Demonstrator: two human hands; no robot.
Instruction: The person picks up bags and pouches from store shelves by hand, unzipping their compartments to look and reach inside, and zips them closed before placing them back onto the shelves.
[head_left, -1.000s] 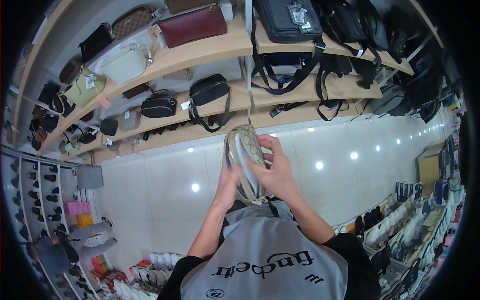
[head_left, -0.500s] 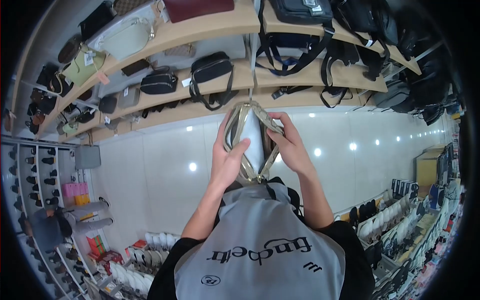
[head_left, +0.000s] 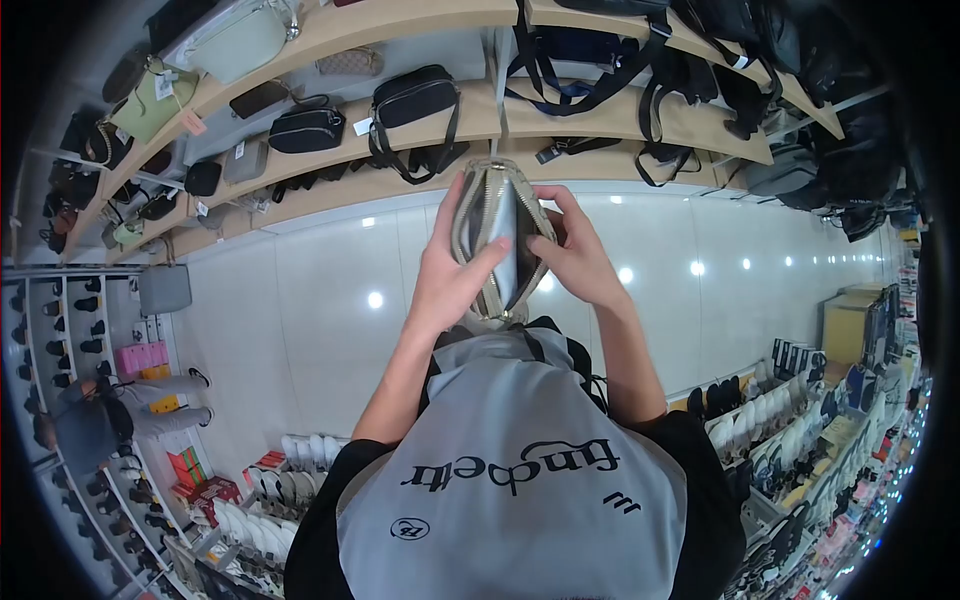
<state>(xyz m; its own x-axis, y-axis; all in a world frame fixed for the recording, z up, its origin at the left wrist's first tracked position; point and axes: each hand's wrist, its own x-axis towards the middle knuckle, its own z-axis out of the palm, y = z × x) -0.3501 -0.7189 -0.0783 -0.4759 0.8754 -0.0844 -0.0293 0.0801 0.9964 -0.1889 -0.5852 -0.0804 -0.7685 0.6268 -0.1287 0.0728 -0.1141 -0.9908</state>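
Observation:
A small beige bag (head_left: 492,190) with its zips undone hangs in front of my chest, its mouth facing up toward me. White filling (head_left: 508,250) shows inside the bag. My left hand (head_left: 452,275) grips the near left side, its thumb laid over the inner edge by the filling. My right hand (head_left: 575,255) holds the right side, with the thumb inside the opening and the fingers around the outer wall.
Wooden shelves (head_left: 320,170) with black, green and pale bags run across the front. A person (head_left: 85,420) stands at the left by shoe racks. Shoe displays (head_left: 770,415) fill the lower right. A grey box (head_left: 165,290) stands at the left.
The bag and both hands sit slightly higher in view. The bag's opening looks narrower on the right, and my right thumb has moved further into it.

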